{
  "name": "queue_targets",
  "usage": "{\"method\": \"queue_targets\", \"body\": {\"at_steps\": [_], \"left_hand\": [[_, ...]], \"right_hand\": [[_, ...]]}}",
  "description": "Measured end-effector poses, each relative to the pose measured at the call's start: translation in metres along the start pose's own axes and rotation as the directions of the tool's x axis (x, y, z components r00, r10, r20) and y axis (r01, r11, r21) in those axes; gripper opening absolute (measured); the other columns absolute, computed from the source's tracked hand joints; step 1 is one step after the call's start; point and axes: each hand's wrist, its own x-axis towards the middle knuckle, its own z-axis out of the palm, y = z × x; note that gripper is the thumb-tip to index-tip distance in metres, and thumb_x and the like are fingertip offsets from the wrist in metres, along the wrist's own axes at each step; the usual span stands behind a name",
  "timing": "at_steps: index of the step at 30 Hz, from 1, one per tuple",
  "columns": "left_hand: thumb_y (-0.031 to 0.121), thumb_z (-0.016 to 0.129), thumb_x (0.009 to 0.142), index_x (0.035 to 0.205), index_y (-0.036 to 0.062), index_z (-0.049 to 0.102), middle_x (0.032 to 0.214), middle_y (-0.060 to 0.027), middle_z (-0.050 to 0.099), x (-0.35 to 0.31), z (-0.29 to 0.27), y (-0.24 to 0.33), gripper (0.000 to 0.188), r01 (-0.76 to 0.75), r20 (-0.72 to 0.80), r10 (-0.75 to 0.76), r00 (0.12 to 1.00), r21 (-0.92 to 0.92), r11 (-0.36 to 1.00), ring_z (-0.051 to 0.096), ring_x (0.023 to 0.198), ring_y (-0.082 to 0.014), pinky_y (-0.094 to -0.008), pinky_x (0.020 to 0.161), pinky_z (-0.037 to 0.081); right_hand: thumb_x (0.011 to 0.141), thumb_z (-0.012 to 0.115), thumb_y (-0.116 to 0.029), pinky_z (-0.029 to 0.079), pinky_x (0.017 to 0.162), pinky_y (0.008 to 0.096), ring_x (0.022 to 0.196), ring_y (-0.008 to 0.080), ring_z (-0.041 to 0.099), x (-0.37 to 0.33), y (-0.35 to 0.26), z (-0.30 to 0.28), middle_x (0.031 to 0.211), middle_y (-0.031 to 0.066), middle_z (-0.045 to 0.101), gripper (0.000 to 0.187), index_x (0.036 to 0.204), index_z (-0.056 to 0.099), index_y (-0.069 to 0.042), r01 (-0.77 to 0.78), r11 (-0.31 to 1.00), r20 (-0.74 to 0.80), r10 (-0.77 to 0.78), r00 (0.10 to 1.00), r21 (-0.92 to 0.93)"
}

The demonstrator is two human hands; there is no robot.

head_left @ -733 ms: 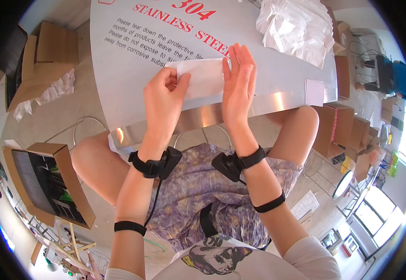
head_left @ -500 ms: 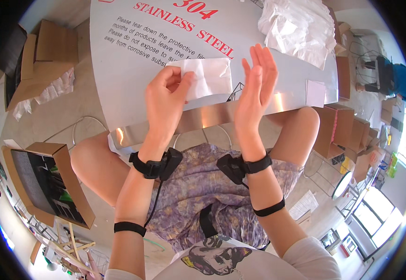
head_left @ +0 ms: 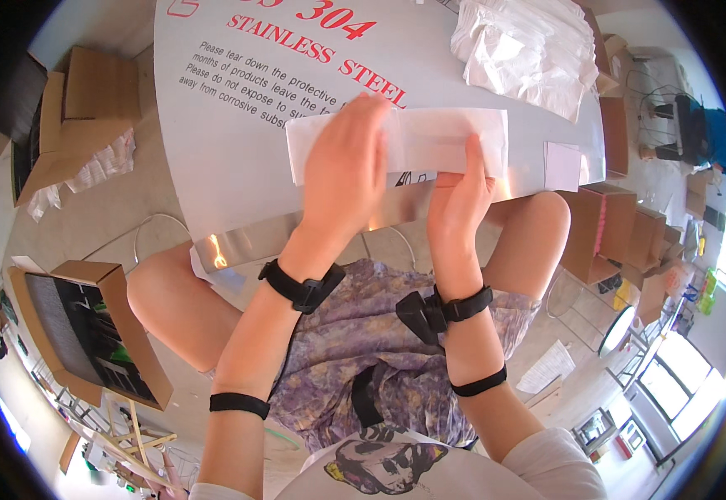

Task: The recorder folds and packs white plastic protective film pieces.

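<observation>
Since half a second ago the left hand (head_left: 348, 162) has slid across the long white translucent plastic pouch (head_left: 430, 142), pressing it flat on the steel surface (head_left: 238, 125); the right hand (head_left: 460, 196) pinches its lower edge. Flattening seems underway; next, smoothing rightward.

One head-worn fisheye camera looks steeply down, close over the steel table (head_left: 238, 150).

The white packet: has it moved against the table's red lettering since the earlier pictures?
Yes. The white packet now lies spread wider, reaching further right below the red lettering.
</observation>
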Motion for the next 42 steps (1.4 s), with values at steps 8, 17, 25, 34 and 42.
{"method": "queue_targets", "body": {"at_steps": [8,17,25,34,42], "left_hand": [[0.030,0.055,0.096,0.143,-0.0015,0.043,0.152,-0.0134,0.042,-0.018,0.026,-0.010,0.058,-0.168,0.257,0.068,0.964,0.390,0.905,0.036,0.143,-0.0249,-0.0438,0.118,0.027],[0.019,0.060,0.090,0.140,-0.0011,0.048,0.149,-0.0136,0.046,-0.020,0.020,-0.014,0.055,-0.130,0.126,0.101,0.987,0.254,0.959,0.042,0.139,-0.0267,-0.0442,0.115,0.033],[0.007,0.067,0.081,0.132,0.0034,0.056,0.142,-0.0108,0.052,-0.029,0.015,-0.010,0.052,-0.151,0.155,0.106,0.982,0.313,0.938,0.045,0.136,-0.0287,-0.0460,0.110,0.039],[0.027,0.059,0.098,0.134,-0.0035,0.049,0.130,-0.0206,0.058,-0.017,-0.037,-0.009,0.048,0.498,0.284,-0.670,0.686,-0.854,0.148,0.063,0.113,-0.0271,-0.0357,0.092,0.053],[0.021,0.070,0.091,0.132,-0.0059,0.048,0.093,-0.0103,0.069,-0.007,-0.073,-0.021,0.054,0.660,0.273,-0.615,0.740,-0.471,0.586,0.067,0.081,-0.0133,-0.0239,0.070,0.054]], "right_hand": [[0.103,0.052,-0.016,0.047,0.101,0.0380,0.119,0.0225,0.058,-0.001,0.001,0.004,0.127,0.0104,0.060,0.030,0.129,0.051,0.000,-0.133,0.969,0.041,0.127,0.991,0.206],[0.103,0.055,-0.026,0.044,0.099,0.0316,0.116,0.0155,0.056,-0.021,0.002,0.021,0.127,0.0058,0.060,0.039,0.131,0.054,0.001,-0.098,0.989,0.128,0.083,0.988,0.115],[0.106,0.049,-0.027,0.042,0.096,0.0273,0.112,0.0104,0.052,-0.041,0.000,0.031,0.126,0.0054,0.060,0.041,0.135,0.053,0.001,0.008,0.991,0.238,0.025,0.971,-0.135],[0.096,0.059,-0.014,0.031,0.114,0.0445,0.138,0.0364,0.042,-0.038,0.026,0.034,0.146,0.0181,0.047,0.053,0.144,0.041,0.000,0.529,0.682,0.654,-0.098,0.750,-0.505],[0.091,0.069,-0.039,0.027,0.117,0.0504,0.143,0.0359,0.033,-0.037,0.022,0.026,0.153,0.0214,0.034,0.085,0.151,0.024,0.000,0.564,0.751,0.778,-0.110,0.619,-0.343]]}}
